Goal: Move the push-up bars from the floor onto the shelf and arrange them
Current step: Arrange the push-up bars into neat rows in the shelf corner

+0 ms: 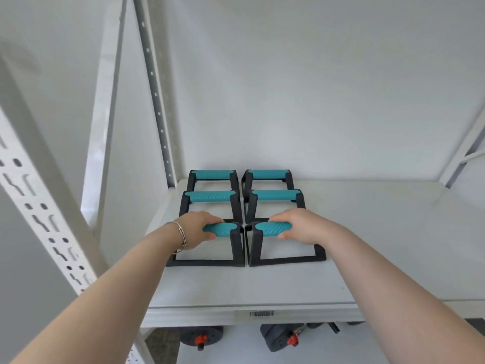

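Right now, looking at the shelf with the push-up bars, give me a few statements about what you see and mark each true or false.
1. Six push-up bars sit on the shelf in two columns. True.
2. The left hand grips the teal handle of the front left bar. True.
3. The right hand is empty, away from the bars. False: it grips the front right bar by its handle.
4. The bar handles are red. False: they are teal on black frames.
5. Dumbbells lie below the shelf. True.
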`<move>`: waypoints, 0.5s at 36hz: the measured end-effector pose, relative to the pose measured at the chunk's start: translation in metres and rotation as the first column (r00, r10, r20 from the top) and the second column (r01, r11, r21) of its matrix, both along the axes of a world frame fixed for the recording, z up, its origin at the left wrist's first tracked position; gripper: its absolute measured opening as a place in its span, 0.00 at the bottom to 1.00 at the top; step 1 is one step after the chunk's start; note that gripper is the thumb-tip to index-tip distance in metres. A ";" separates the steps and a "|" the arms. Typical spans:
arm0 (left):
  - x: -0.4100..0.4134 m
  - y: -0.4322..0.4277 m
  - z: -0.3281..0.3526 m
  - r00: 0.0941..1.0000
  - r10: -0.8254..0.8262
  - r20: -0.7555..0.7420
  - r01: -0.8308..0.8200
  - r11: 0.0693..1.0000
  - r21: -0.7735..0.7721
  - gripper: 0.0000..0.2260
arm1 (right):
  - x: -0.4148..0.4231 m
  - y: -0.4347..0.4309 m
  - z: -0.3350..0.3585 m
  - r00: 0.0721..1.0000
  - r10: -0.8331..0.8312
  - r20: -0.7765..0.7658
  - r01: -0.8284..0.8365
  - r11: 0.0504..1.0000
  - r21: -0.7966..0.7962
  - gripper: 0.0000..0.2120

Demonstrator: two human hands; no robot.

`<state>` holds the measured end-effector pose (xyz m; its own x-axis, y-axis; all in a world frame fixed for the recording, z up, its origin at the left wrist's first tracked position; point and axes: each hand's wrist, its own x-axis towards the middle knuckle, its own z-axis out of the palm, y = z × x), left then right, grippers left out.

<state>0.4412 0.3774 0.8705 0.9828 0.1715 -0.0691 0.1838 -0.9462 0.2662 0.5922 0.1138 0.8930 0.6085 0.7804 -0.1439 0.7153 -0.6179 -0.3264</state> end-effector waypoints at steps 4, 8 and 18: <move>0.004 0.001 -0.001 1.000 -0.011 -0.008 0.011 1.000 0.002 0.19 | 0.002 0.000 -0.004 1.000 -0.029 -0.007 0.029 0.998 -0.050 0.22; 0.004 0.001 -0.002 1.000 -0.010 0.003 0.010 1.000 -0.013 0.19 | 0.001 0.001 -0.010 0.997 -0.071 -0.039 0.071 0.997 -0.001 0.23; 0.006 -0.007 -0.010 0.997 0.051 0.060 -0.054 0.997 0.047 0.17 | 0.008 0.000 -0.022 0.997 -0.066 -0.041 0.070 0.991 0.113 0.17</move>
